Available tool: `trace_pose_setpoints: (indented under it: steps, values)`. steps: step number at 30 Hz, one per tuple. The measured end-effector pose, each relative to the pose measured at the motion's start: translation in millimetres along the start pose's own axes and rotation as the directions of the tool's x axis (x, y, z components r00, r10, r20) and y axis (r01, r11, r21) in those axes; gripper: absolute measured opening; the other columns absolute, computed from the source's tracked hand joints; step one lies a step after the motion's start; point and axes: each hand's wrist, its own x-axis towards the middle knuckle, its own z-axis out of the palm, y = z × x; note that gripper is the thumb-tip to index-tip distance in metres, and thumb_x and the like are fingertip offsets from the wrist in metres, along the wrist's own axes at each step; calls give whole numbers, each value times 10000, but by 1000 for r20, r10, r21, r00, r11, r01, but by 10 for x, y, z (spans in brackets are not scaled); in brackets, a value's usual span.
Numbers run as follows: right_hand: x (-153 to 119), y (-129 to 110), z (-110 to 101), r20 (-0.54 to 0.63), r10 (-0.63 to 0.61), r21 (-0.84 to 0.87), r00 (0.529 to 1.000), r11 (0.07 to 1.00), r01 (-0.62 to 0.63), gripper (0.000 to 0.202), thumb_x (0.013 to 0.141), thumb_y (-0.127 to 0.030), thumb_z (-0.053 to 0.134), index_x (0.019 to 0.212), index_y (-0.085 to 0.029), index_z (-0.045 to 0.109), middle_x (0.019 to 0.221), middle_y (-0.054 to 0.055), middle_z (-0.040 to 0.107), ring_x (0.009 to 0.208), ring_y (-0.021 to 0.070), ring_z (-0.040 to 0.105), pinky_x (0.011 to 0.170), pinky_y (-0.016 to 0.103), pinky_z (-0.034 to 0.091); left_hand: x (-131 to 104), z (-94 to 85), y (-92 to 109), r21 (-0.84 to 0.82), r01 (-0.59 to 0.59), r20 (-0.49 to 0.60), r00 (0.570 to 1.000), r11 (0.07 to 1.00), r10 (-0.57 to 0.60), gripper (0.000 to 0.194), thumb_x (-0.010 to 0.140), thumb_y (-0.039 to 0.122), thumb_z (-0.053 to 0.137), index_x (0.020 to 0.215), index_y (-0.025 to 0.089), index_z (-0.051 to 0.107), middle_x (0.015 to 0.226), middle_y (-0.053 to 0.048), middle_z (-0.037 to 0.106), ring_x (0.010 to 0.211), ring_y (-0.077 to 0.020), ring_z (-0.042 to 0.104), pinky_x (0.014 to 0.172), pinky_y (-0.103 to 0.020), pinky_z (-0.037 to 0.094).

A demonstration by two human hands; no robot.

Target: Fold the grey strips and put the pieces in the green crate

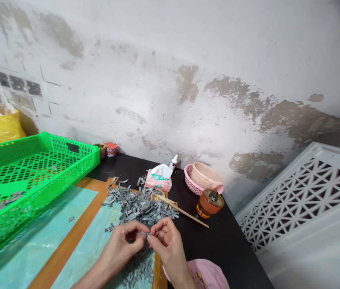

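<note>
A small grey piece [144, 233] is pinched between the fingertips of both hands, low in the middle of the view. My left hand [127, 240] holds its left end with thumb and forefinger. On the other end, my right hand [167, 241] closes thumb and forefinger. Just beyond the hands lies a heap of curved grey strips [136, 202]. Beneath and between the wrists are many small grey pieces [140, 267], partly covered by my left hand. Both piles rest on a pale green sheet [82, 228] edged with brown tape.
A green crate [46, 176] with grey pieces stands at the left. Behind the heap are a tissue pack [158, 180], a white bottle [174, 161], pink baskets [204, 178] and an amber jar [209, 204]. A wooden stick [188, 214] lies right; a white crate [305, 200] stands beyond.
</note>
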Motion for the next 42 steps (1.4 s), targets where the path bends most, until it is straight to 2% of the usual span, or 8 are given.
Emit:
trace_pose_setpoints:
  steps: [3, 8, 11, 14, 21, 26, 38, 42]
  values:
    - [10, -22, 10, -32, 24, 9, 999, 1000, -23, 218, 746, -203, 713, 823, -200, 509, 788, -7, 592, 684, 133, 557, 608, 238, 440, -13, -6, -19, 88, -84, -6, 996, 993, 85, 139, 757, 190, 606, 772, 161, 741, 697, -35, 708, 661, -188, 603, 616, -261, 446]
    - [21, -70, 12, -64, 63, 108, 996, 993, -55, 261, 703, -215, 743, 795, -202, 499, 748, -20, 596, 623, 121, 549, 568, 228, 437, -23, -34, 26, 94, -120, 49, 992, 988, 116, 188, 833, 269, 616, 895, 178, 768, 763, -61, 735, 709, -208, 639, 659, -283, 472]
    - [21, -99, 20, -62, 73, 180, 995, 982, -61, 289, 684, -226, 759, 790, -198, 491, 724, -29, 604, 576, 102, 534, 553, 219, 429, -2, -56, 27, 58, -186, 86, 980, 981, 181, 176, 847, 286, 636, 889, 201, 784, 794, -67, 735, 757, -215, 658, 717, -299, 479]
    - [21, -125, 27, -31, 96, 197, 995, 977, -88, 308, 676, -258, 777, 786, -191, 497, 734, -20, 621, 571, 103, 550, 557, 228, 442, 17, -69, -4, -21, -226, 77, 971, 974, 227, 142, 836, 281, 664, 862, 223, 791, 829, -69, 723, 800, -219, 659, 751, -308, 485]
    - [6, -114, 23, 24, 120, 289, 992, 950, -122, 318, 667, -239, 798, 817, -194, 521, 755, -19, 633, 588, 107, 563, 572, 234, 453, 2, -72, 2, -114, -201, 35, 978, 973, 206, 152, 802, 344, 713, 782, 218, 796, 857, -62, 636, 811, -218, 622, 778, -340, 486]
    - [0, -73, 33, 58, 94, 339, 994, 935, -109, 291, 683, -229, 782, 814, -198, 525, 753, -20, 635, 567, 103, 550, 562, 232, 435, -2, -44, -23, -185, -166, 38, 984, 969, 176, 186, 790, 380, 721, 761, 210, 791, 854, -48, 575, 788, -208, 603, 734, -338, 503]
    - [-22, -94, 97, 18, 98, 320, 995, 942, -98, 312, 683, -260, 779, 773, -205, 486, 738, -29, 605, 573, 100, 512, 554, 226, 410, -18, -12, 4, -195, -179, 20, 982, 964, 186, 189, 795, 380, 715, 766, 204, 776, 841, -43, 572, 763, -200, 598, 705, -312, 492]
    - [-21, -86, 76, 54, 58, 311, 997, 948, -72, 300, 717, -266, 771, 784, -206, 485, 752, -27, 614, 566, 98, 523, 564, 232, 416, -21, -9, -7, -192, -192, 20, 980, 962, 200, 190, 809, 379, 698, 771, 204, 763, 854, -43, 576, 771, -201, 598, 720, -308, 493]
